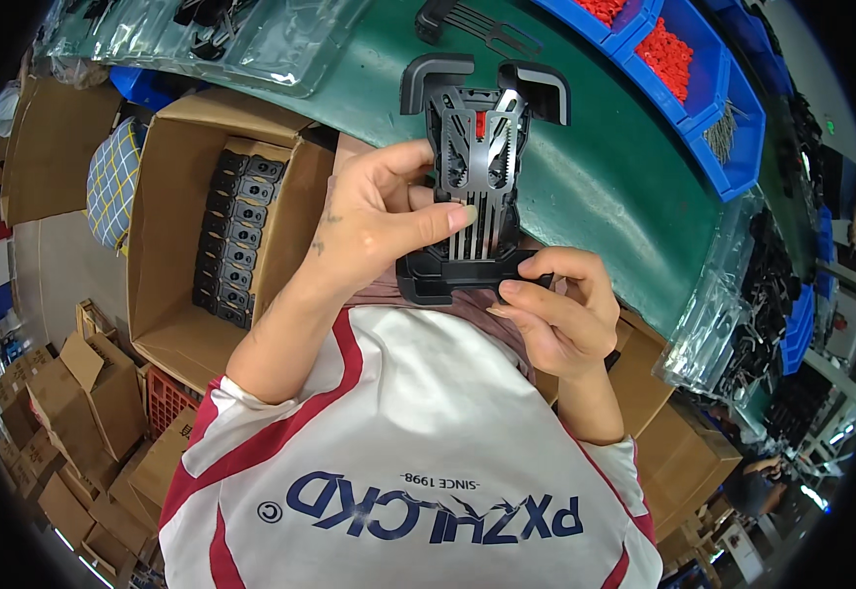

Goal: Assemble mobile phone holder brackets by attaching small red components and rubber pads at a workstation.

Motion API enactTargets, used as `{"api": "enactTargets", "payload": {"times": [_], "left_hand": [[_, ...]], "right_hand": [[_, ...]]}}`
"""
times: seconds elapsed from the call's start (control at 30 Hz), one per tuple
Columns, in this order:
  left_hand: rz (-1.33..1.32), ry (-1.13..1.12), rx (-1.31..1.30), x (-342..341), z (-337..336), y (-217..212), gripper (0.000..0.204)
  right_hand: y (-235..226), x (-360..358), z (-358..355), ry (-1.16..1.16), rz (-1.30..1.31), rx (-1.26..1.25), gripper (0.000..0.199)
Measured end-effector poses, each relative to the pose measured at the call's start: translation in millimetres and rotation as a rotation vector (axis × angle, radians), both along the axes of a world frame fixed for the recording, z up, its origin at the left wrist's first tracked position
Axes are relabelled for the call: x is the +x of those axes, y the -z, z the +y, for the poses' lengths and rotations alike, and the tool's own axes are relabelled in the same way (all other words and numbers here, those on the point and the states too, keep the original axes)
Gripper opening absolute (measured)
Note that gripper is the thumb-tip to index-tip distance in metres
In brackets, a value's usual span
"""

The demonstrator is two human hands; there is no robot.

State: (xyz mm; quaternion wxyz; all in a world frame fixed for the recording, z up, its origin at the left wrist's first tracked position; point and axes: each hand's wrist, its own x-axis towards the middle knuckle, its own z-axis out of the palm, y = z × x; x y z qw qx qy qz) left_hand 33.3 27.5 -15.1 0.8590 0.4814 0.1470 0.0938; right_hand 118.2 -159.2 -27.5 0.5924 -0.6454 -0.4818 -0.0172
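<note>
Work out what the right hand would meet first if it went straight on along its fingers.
The right hand would meet the holder first, at its black lower end, which it already seems to touch; exact depth is unclear.

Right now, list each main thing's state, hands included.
Black holder: held in both hands, metal face toward the camera
Left hand: gripping its left side
Right hand: gripping its lower right corner
Cardboard box: open, black parts inside
Blue bins: open, red pieces and thin silvery pieces inside

The left hand (374, 211) is gripping, thumb (438, 223) stretched rightward; the right hand (573, 319), lower, is pinching with bent fingers (546, 302); both forearms (295, 314) are slanting inward.
</note>
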Motion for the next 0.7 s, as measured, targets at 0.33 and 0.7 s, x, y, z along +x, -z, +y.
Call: {"api": "enactTargets", "payload": {"times": [0.33, 0.7], "left_hand": [[0.041, -0.001, 0.082, 0.6, -2.5, -1.5, 0.04], [-0.073, -0.05, -0.008, 1.8, -9.0, 2.2, 0.031]], "right_hand": [[-1.5, -2.6, -1.4, -0.001, -0.052, -0.005, 0.018], [1.7, -3.8, -6.9, -0.005, -0.072, -0.034, 0.02]]}}
